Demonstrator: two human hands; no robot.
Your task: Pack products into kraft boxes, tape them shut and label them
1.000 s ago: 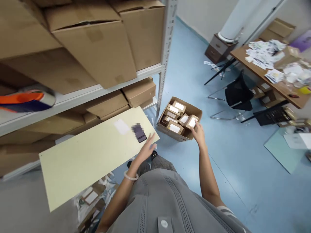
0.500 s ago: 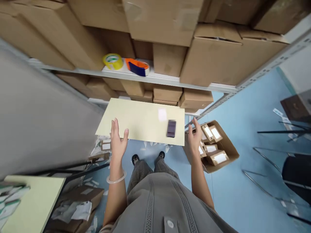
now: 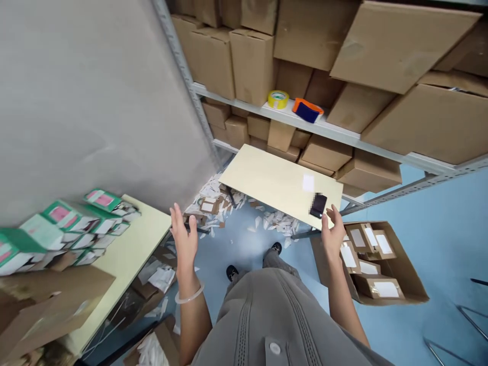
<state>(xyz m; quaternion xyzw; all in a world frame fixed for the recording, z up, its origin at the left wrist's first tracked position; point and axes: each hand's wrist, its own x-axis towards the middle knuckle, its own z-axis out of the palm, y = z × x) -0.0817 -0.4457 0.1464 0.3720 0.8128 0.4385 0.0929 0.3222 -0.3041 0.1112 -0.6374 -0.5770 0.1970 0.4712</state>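
Note:
My left hand is raised with its fingers apart and nothing in it, a pale bangle round its wrist. My right hand is likewise open and holds nothing. It is nearest to a dark phone-like item, partly pixelated, which lies at the right end of a pale yellow table. A white sheet lies on the same table, a little behind the dark item. To the right of my right hand, an open carton on the floor holds several small labelled boxes.
A metal shelf stacked with cardboard boxes stands behind the table, carrying yellow tape and an orange-blue tape dispenser. Green-and-white packets and a large carton sit on a left table. Paper scraps litter the blue floor.
My view has turned left, so the shelf and table sit further right and more of the left table with packets shows. Both hands stay raised and open.

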